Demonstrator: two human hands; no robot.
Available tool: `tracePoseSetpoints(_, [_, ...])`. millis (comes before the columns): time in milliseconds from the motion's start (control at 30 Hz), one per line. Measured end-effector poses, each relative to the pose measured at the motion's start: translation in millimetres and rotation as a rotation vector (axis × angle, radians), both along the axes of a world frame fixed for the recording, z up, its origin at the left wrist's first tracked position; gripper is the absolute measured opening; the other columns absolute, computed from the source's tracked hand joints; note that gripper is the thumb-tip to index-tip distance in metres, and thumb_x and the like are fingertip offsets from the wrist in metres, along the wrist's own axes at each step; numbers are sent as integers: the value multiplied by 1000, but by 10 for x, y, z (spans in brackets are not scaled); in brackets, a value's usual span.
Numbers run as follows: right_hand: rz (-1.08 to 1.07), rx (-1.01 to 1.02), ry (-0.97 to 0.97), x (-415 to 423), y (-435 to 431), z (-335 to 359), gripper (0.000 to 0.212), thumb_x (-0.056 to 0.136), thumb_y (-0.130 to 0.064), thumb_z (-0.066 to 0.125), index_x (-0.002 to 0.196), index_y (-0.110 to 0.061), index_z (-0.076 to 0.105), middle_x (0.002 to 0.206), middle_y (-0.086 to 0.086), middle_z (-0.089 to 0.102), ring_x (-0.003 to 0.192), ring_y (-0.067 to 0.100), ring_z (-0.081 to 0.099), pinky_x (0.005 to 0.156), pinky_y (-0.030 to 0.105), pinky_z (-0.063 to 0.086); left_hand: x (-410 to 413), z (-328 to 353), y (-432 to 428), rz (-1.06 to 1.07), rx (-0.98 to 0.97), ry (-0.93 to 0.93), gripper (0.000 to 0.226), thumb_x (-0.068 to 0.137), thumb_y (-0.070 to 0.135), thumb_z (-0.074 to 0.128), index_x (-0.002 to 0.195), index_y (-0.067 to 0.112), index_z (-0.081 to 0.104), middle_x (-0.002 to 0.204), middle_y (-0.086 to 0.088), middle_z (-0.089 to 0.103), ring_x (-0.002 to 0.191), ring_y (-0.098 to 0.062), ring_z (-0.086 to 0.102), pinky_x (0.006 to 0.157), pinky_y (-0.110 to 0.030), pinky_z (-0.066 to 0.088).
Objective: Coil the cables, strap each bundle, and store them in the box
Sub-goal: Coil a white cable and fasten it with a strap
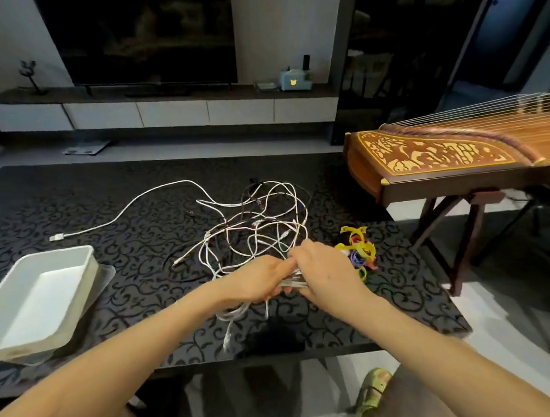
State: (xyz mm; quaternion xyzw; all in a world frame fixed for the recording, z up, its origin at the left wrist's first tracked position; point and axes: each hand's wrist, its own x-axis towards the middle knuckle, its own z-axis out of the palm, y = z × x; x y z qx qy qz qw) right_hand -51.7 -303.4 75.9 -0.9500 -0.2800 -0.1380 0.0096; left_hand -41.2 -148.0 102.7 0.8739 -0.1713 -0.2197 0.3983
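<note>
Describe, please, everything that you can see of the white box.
The box is white, rectangular and shallow, with rounded corners and a thick rim; it looks like plastic. It stands upright and open, with nothing in it. It sits on the left of the table, turned at an angle, on top of what looks like a clear lid that sticks out on its right side. Nothing else touches it; a white plug lies just beyond it, apart.

A wooden zither (455, 154) rests on a stand right of the black patterned table (76, 202). A dark television (137, 37) sits above a low white cabinet (173, 113)
</note>
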Motion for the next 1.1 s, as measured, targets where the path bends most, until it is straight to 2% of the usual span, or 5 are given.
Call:
tracePoseSetpoints(300, [-33,388,704,194,-386,-198,37,83,-19,67,62,-28,38,63,-11,45,59,2,46,55,22,31,151,-351,-291,-332,614,-490,44,97,52,32,113,13,46,99,-10,63,94,-32,58,75,-40,41])
tracePoseSetpoints(433, [-64,776,1034,341,-794,-121,28,78,-8,75,96,-24,62,92,-5,61,71,0,59,68,17,45,329,-384,-238,-264,700,-628,36,99,47,34,103,15,49,97,-9,64,94,-32,60,70,-36,37])
tracePoseSetpoints(700, [-654,314,147,844,-1311,-421,22,91,-37,59,91,-21,74,92,3,65,93,25,57,69,34,47,825,-268,-154,379,-523,250,33,100,31,42,71,15,42,46,10,24,38,-5,18,34,-15,16])
tracePoseSetpoints(933, [-407,-178,167,1224,-1129,-462,22,91,-38,54,95,-26,72,100,1,57,98,25,47,75,32,32,1041,-72,-450,484,-683,471,32,101,29,40,73,13,40,41,10,22,30,0,19,28,-11,16])
tracePoseSetpoints(1100, [-348,55,124,1304,-1136,-434,23,92,-22,49,76,-19,65,85,-3,62,85,20,49,74,33,38,1126,40,-499,513,-696,450,32,98,29,48,72,12,43,41,10,24,31,-1,20,28,-12,15])
